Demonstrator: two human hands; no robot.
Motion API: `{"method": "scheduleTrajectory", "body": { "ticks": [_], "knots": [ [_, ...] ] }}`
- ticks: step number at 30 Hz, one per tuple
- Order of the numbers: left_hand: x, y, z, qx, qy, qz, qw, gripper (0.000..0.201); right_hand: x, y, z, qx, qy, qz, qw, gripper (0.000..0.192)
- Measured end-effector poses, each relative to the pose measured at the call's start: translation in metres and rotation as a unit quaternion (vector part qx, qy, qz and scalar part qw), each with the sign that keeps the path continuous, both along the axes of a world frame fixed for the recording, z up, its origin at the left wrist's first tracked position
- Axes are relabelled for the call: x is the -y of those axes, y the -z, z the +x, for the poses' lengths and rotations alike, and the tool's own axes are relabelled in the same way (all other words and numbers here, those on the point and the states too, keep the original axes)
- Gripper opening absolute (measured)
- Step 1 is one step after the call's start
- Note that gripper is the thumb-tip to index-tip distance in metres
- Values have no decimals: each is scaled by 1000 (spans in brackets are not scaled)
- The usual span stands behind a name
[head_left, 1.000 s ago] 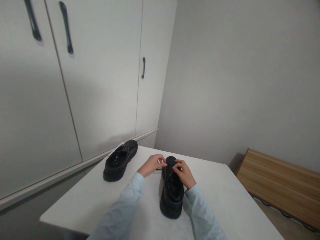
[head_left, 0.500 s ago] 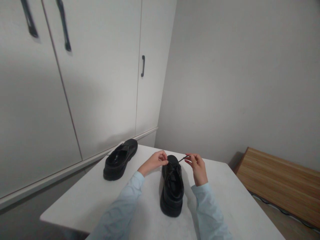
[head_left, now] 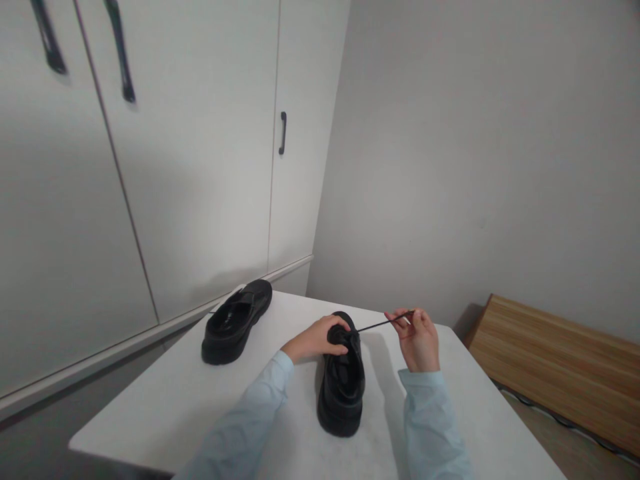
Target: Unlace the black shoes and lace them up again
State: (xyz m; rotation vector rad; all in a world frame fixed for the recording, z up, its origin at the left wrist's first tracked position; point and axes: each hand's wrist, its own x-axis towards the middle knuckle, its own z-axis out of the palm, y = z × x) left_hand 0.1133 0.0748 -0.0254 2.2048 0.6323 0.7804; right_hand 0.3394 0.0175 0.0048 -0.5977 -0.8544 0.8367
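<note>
Matte white table [head_left: 450, 413], smooth cabinets behind; left hand [head_left: 317, 338] grips glossy black shoe [head_left: 343, 383] toe, right hand [head_left: 417, 337] pinches thin taut lace [head_left: 377, 325]; second shoe [head_left: 235, 321] apart

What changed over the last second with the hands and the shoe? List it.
The right hand left the near shoe and drew the lace out taut to the right, pinched in its fingers. The left hand settled onto the shoe's toe, holding it down. The shoe, the other shoe and the table stayed put.
</note>
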Motion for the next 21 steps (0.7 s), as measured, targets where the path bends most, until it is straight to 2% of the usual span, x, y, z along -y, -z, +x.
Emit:
{"method": "scheduleTrajectory", "body": {
  "ticks": [6,11,17,19,21],
  "knots": [
    [0,0,-2,1,5,-25,1000,43,1,3,15,-22,46,12,999,33],
    [2,-2,-1,31,7,-29,999,49,3,-2,10,5,95,3,996,32],
    [2,2,1,45,7,-24,999,51,2,-1,7,126,163,-22,978,27],
    [2,3,2,47,1,-20,999,53,1,1,7,209,156,-56,964,27],
    [2,5,4,47,-4,-13,999,56,1,1,4,289,117,-82,947,26]
  ]
}}
